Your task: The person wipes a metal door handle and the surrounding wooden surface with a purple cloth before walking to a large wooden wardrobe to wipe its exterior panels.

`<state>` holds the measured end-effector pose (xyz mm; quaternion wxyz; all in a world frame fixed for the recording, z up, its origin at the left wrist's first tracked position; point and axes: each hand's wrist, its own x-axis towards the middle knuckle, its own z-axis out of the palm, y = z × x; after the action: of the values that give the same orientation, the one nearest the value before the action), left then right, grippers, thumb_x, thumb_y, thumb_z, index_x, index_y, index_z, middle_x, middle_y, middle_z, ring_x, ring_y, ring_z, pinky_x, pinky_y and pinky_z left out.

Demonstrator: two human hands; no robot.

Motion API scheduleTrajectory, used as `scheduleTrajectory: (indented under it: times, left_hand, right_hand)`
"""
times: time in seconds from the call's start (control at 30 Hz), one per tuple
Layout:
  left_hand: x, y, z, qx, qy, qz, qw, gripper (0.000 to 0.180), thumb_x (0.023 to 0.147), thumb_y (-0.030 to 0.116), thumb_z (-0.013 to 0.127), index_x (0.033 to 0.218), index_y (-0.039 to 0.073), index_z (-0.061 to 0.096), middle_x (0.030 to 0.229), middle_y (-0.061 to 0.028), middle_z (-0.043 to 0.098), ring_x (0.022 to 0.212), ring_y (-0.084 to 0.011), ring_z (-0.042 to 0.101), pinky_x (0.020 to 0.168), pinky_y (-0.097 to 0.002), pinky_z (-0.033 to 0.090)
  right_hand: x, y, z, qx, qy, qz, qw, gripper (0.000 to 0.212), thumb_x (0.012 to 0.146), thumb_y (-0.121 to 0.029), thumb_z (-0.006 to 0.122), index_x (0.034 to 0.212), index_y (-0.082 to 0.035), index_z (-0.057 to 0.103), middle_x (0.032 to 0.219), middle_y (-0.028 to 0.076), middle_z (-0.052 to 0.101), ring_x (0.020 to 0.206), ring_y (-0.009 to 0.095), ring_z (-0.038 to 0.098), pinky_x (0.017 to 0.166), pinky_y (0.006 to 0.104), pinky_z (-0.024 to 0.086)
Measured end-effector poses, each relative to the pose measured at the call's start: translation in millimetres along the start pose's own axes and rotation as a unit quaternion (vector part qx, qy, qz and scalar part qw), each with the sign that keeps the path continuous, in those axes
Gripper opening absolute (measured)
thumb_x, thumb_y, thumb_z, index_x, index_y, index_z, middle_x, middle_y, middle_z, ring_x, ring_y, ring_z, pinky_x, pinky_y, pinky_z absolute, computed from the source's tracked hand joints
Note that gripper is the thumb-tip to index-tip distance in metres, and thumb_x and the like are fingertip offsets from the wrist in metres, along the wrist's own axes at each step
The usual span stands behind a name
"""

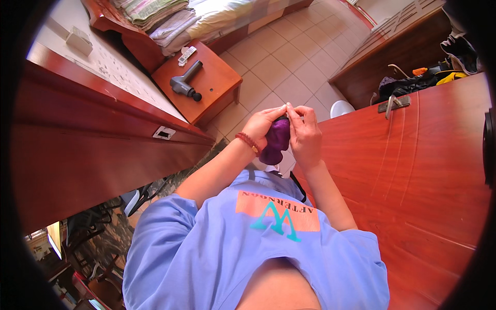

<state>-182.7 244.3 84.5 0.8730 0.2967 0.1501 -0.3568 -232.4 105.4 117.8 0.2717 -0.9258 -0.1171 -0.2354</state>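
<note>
cloth (276,142), dark purple, hangs from left grip (259,125) and right grip (306,135), both pinched closed at its upper edge, touching each other.

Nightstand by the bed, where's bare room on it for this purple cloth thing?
On the nightstand, the widest bare patch lies between the massage gun and the right-hand edge. A narrower strip borders the gun's lower side. The upper left is crowded by the gun and white remote.

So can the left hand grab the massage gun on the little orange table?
Probably not as things stand: the left hand is busy with the purple cloth, like the right hand, and the massage gun looks too far ahead. Nothing seems to block the way, though.
</note>
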Motion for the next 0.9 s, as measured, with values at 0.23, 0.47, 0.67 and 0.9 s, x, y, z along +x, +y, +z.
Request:
scheduleTrajectory:
  times: [0.23,0.47,0.67,0.9]
  left_hand:
    - [-7.6,-3.6,-15.7,-0.025,0.016,-0.019,0.999,0.021,0.097,0.023,0.071,0.11,0.007,0.073,0.103,-0.0045,0.073,0.091,-0.0161,0.07,0.082,-0.0328,0.058]
    - [-28.7,-19.6,-25.9,-0.025,0.068,0.013,0.997,0.025,0.093,0.026,0.076,0.11,0.008,0.071,0.094,-0.0032,0.072,0.08,-0.0164,0.069,0.076,-0.0351,0.059]
    - [-61.0,-43.0,-34.3,-0.076,0.104,0.122,0.984,0.018,0.098,0.021,0.07,0.109,0.006,0.07,0.1,-0.0004,0.071,0.088,-0.0118,0.066,0.078,-0.0289,0.055]
    - [-135.4,-69.3,-68.4,-0.147,0.112,0.222,0.957,0.015,0.101,0.02,0.066,0.107,0.008,0.069,0.097,0.0015,0.068,0.086,-0.0091,0.064,0.079,-0.0275,0.054]
  right_hand:
    - [-23.7,-2.1,17.4,0.17,-0.014,0.095,0.981,0.041,0.097,-0.002,0.06,0.138,-0.01,0.064,0.119,0.011,0.057,0.109,0.023,0.06,0.094,0.0328,0.051]
    - [-37.1,-3.3,7.8,0.509,-0.043,0.327,0.795,0.039,0.106,-0.01,0.054,0.145,-0.01,0.057,0.13,0.005,0.06,0.114,0.015,0.06,0.096,0.0295,0.049]
    - [-56.7,9.3,9.8,0.505,-0.093,0.313,0.799,0.028,0.106,-0.014,0.055,0.131,-0.004,0.064,0.126,0.007,0.063,0.111,0.014,0.062,0.092,0.0286,0.051]
    - [-130.9,-6.2,42.2,0.458,-0.202,0.289,0.816,0.038,0.104,-0.027,0.062,0.134,-0.004,0.06,0.121,0.006,0.063,0.106,0.013,0.062,0.088,0.0287,0.052]
